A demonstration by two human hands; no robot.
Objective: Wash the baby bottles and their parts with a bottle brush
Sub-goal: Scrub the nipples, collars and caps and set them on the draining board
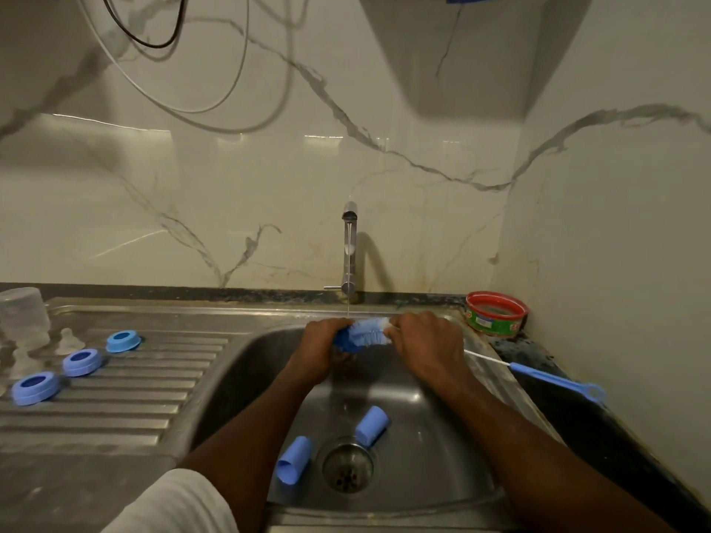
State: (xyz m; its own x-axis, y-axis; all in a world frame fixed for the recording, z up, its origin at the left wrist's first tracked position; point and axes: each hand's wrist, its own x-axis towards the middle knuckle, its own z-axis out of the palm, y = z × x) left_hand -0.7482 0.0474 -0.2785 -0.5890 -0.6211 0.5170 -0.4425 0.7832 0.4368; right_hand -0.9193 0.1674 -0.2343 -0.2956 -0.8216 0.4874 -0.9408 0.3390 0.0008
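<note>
Over the sink (442, 436), below the tap (349, 248), left hand (321, 346) clamps a blue part; right hand (427, 340) grips the brush (365, 334). Two caps (294, 460) lie beside the drain.

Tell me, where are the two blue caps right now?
In the head view, both blue caps lie on their sides at the bottom of the sink, one left and one upper right of the drain.
</note>
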